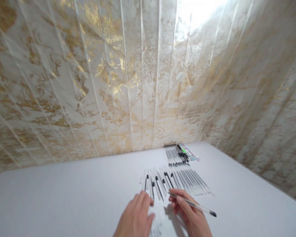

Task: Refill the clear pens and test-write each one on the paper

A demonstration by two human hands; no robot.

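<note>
My right hand [187, 210] pinches a pen [197, 206] with a clear barrel and a black end, which points to the lower right. The pen's other end lies between thumb and index finger. Slightly bent, the fingers of my left hand [138, 214] hover at the near edge of a group of loose pen parts, the thumb apart from them; I see nothing held there. Several black-ended refills [158, 187] and clear tubes or caps [148, 182] are spread just beyond both hands.
To the right, a row of clear pen barrels [193, 181] lies side by side. Farther back are more pens [171, 154] and some coloured ones [187, 153]. A clear plastic sheet or bag [159, 227] lies between my hands. Gold-patterned sheeting [113, 98] walls in the white table [64, 197].
</note>
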